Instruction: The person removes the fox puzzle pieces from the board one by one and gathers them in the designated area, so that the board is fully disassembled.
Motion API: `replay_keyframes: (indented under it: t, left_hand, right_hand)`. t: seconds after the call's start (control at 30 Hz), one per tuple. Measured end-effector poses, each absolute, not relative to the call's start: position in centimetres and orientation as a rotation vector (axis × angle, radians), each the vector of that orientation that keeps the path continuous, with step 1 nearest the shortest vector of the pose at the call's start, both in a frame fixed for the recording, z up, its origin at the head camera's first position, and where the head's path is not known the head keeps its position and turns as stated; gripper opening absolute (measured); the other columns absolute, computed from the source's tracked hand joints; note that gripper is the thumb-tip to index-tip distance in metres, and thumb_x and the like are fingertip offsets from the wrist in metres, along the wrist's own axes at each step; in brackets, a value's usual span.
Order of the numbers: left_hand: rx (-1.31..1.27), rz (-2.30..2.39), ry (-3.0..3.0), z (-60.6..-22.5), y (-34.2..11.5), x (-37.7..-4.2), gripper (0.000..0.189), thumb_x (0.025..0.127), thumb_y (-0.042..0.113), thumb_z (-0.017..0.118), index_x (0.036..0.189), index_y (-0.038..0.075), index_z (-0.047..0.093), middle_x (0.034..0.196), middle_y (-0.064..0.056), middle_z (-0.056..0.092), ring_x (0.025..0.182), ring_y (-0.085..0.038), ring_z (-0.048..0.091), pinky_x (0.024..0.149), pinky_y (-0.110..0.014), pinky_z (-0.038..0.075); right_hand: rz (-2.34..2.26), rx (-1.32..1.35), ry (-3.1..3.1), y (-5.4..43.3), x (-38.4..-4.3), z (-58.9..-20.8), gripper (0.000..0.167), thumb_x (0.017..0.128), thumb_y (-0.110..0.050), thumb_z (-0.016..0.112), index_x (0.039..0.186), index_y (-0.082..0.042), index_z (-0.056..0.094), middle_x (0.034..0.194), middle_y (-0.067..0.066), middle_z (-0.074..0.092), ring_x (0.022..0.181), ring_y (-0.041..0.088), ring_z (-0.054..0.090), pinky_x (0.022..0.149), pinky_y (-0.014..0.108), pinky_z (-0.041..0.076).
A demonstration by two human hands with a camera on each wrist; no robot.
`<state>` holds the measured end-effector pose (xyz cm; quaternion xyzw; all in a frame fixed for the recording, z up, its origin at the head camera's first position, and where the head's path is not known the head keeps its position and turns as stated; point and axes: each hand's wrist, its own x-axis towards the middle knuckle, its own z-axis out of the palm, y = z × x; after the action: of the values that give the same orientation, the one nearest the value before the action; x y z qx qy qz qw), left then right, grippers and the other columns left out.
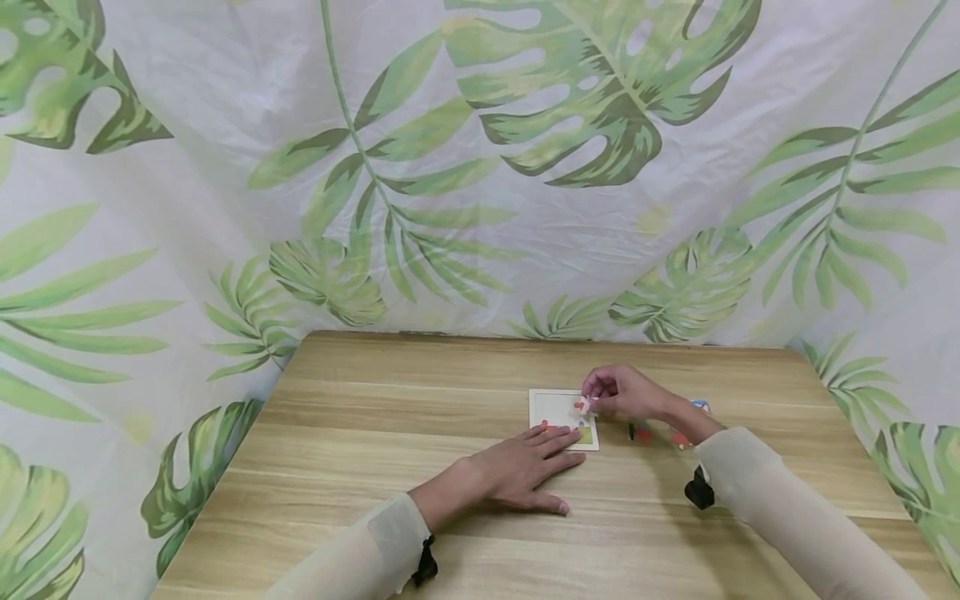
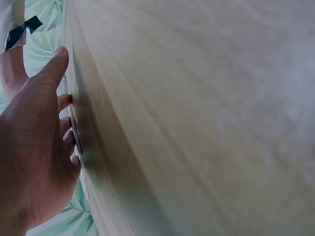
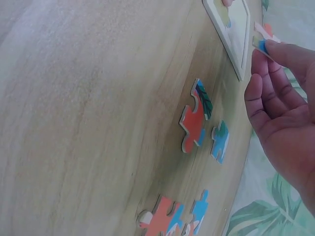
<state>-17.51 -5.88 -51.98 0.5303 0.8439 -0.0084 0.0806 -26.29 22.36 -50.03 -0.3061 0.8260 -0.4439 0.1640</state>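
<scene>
"What's the table (image 1: 360, 400) bearing?"

"A puzzle board (image 1: 551, 408). The left hand (image 1: 517, 471) is lying nearly flat, fingers straight and spread onto the board's near part, gripping nothing."

"And the right hand (image 1: 630, 393)?"

"It's reaching in from the right, nearer to the board's far right corner, thumb and fingers pinching a puzzle piece (image 1: 584, 406)."

"Where's that piece sitting?"

"It's projecting leftward from the fingertips, seemingly just above that corner; its long axis I can't tell."
</scene>
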Motion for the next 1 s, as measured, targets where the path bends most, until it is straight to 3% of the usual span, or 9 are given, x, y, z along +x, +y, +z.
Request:
replay_keyframes:
  t: [1.0]
  left_hand:
    - [1.616,-0.105,2.546,-52.8,-6.0,-17.6,0.085,0.106,0.073,0.035,0.172,0.021,0.018,0.179,-0.007,0.007,0.165,-0.023,0.007,0.133,-0.043,0.012]
  right_hand:
    - [-1.229,-0.799,2.403,27.8,-23.7,-48.9,0.011,0.096,0.003,0.073,0.107,0.002,0.073,0.097,0.012,0.075,0.082,0.012,0.067,0.071,0.024,0.057]
